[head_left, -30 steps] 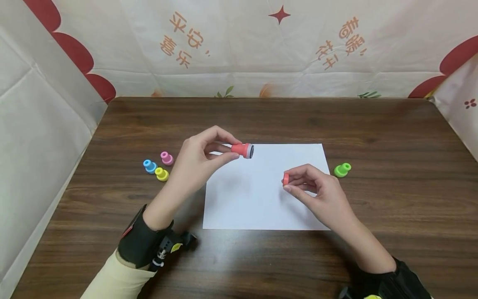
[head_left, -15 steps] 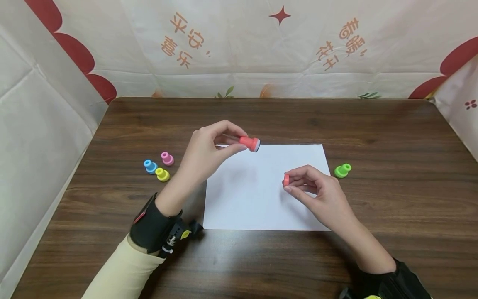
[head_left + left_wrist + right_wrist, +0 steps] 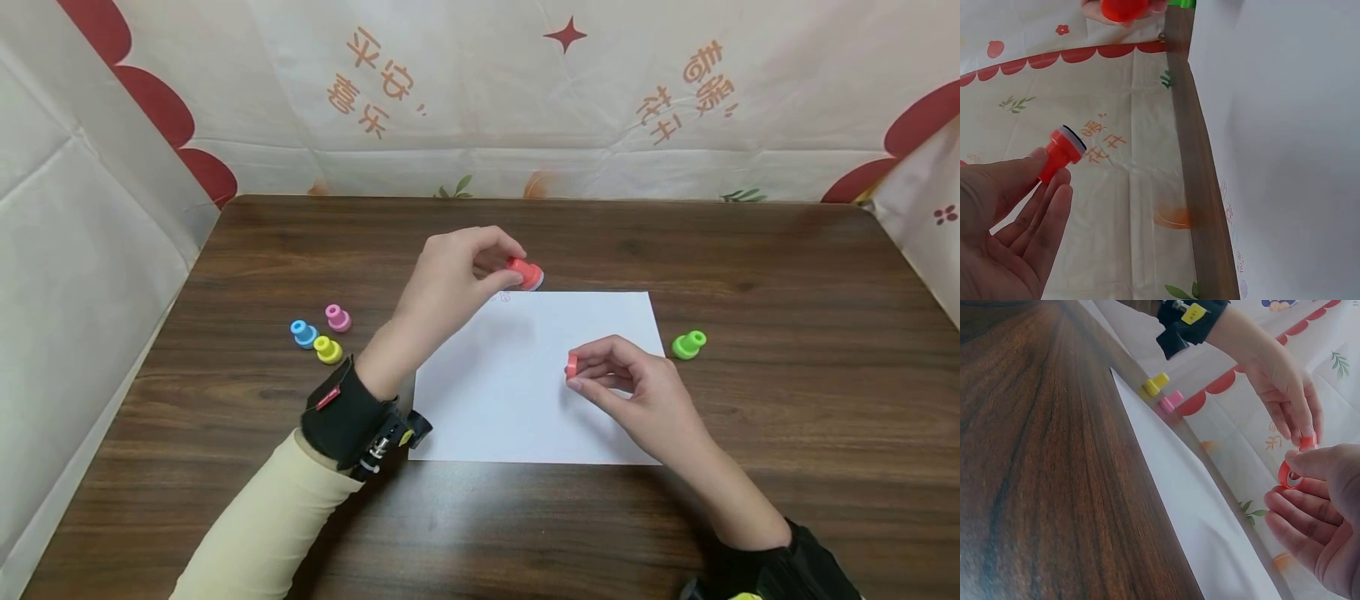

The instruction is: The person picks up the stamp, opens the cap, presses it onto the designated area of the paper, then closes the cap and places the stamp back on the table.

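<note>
My left hand (image 3: 453,271) pinches a red toy stamp (image 3: 527,274) between thumb and fingers over the far edge of a white sheet of paper (image 3: 525,400). In the left wrist view the stamp's pale collar and dark face (image 3: 1075,137) are uncovered, tilted up toward the right. My right hand (image 3: 637,383) pinches a small red cap (image 3: 572,365) above the paper's right half. The right wrist view shows the ring-like rim of that cap (image 3: 1285,476). Small printed marks (image 3: 1229,214) run along one edge of the sheet.
Pink (image 3: 338,318), blue (image 3: 303,334) and yellow (image 3: 327,350) stamps stand together left of the paper. A green stamp (image 3: 688,344) is off its right side. Behind the wooden table (image 3: 525,533) hangs a patterned cloth (image 3: 480,92).
My left hand has moved right and away from me with the red stamp, whose face has turned downward. Marks at the paper's far edge now show. The right hand stays nearly still.
</note>
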{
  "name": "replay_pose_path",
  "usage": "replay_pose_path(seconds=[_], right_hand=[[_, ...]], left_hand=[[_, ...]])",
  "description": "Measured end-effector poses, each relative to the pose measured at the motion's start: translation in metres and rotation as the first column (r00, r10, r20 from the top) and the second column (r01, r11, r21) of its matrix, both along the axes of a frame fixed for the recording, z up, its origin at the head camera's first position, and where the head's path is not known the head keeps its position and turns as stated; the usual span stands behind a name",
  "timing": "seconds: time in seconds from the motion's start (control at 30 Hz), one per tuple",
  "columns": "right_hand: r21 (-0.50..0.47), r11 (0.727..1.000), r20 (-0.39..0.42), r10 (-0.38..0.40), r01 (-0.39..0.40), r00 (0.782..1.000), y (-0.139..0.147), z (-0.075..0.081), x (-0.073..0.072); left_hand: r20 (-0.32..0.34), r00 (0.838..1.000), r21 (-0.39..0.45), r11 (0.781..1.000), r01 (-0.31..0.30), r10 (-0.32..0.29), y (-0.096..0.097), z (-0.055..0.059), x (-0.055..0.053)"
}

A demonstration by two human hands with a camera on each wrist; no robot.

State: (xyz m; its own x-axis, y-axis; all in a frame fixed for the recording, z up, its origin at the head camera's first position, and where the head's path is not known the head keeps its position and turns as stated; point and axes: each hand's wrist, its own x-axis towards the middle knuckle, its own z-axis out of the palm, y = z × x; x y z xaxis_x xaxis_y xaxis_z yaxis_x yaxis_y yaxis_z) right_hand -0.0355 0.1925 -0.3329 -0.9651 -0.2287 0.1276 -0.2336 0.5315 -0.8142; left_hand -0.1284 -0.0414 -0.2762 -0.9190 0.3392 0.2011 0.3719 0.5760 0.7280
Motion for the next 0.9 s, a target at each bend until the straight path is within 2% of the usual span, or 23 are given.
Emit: replay_pose_path(seconds=[0.1,0.27,0.57,0.9], right_hand=[[0.000,1.000,0.001,0.003,-0.003,1.000,0.000,0.000,0.000],[0.005,1.000,0.008,0.003,-0.003,1.000,0.000,-0.001,-0.001],[0.008,1.000,0.008,0.005,-0.005,1.000,0.001,-0.004,-0.002],[0.009,1.000,0.022,0.002,-0.003,1.000,0.002,-0.006,-0.002]], left_hand=[[-0.028,1.000,-0.090,0.996,-0.004,0.001,0.005,-0.001,-0.003],[-0.068,0.998,-0.183,0.983,-0.016,0.003,0.012,-0.003,-0.008],[-0.053,0.998,-0.277,0.960,-0.036,0.022,0.021,-0.011,-0.016],[-0.015,0.998,-0.385,0.921,-0.057,0.055,0.030,-0.022,-0.026]])
